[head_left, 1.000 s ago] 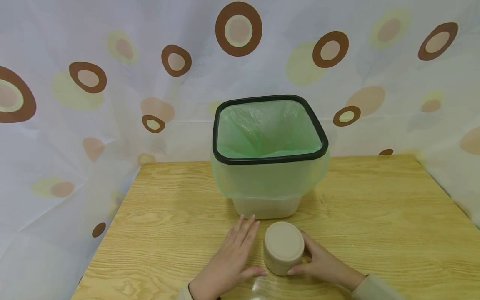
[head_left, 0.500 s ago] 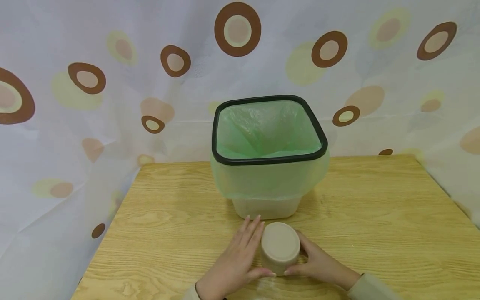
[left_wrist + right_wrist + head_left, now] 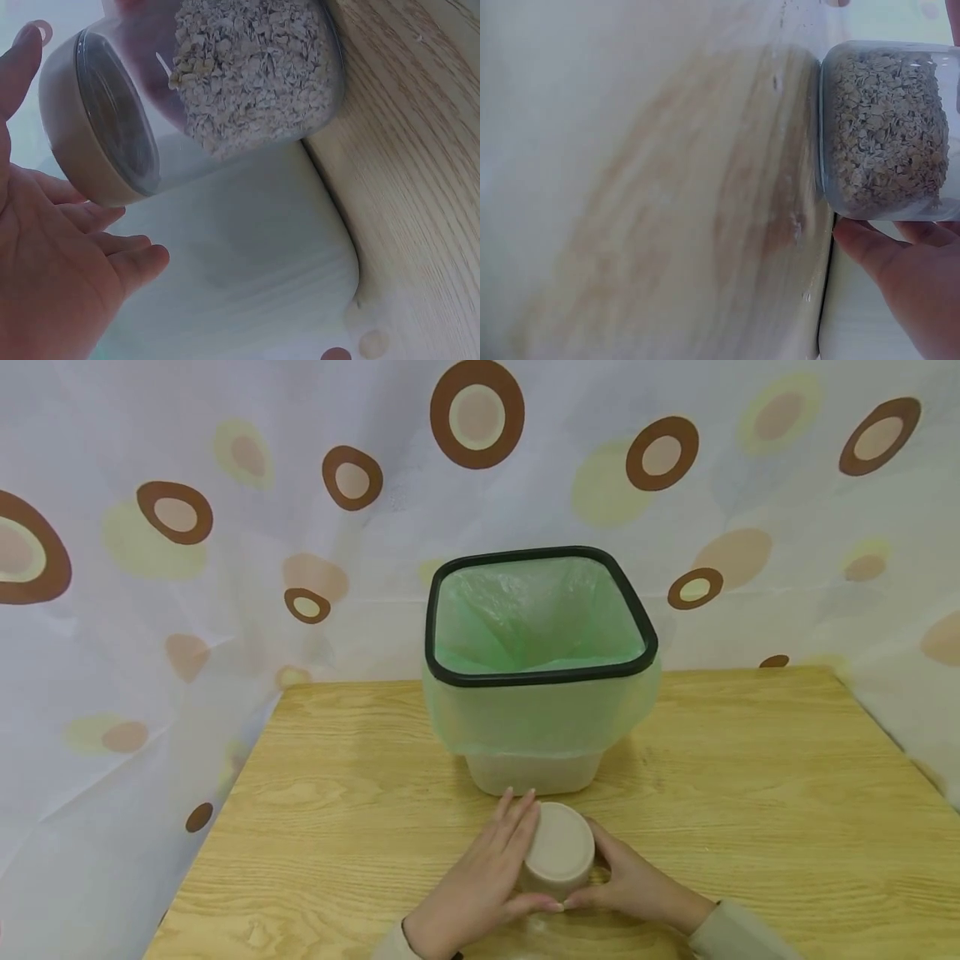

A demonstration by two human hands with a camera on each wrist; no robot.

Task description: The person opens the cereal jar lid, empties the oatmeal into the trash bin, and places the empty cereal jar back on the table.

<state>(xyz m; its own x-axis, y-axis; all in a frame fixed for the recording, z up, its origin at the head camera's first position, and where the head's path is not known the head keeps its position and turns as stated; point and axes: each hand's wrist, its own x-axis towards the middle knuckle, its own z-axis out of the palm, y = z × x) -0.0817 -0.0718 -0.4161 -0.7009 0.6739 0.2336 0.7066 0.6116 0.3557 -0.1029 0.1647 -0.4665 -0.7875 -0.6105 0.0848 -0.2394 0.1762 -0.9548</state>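
A clear jar of flaky oats stands upright on the table, capped by a round beige lid. My right hand grips the jar from the right, thumb at the near side and fingers behind. In the right wrist view, fingers lie along the glass. On the left, my left hand lies against the lid with nearly straight fingers that overlap its edge. Its thumb reaches the near side, close to the right thumb. The left wrist view shows a gap between palm and lid.
Just behind the jar stands a white bin with a black rim and a green liner bag. The wooden table spreads to both sides. Dotted white sheeting hangs behind and along the sides.
My left hand has moved right, from beside the jar to touching its lid. My right hand has shifted slightly left with the jar in its grip.
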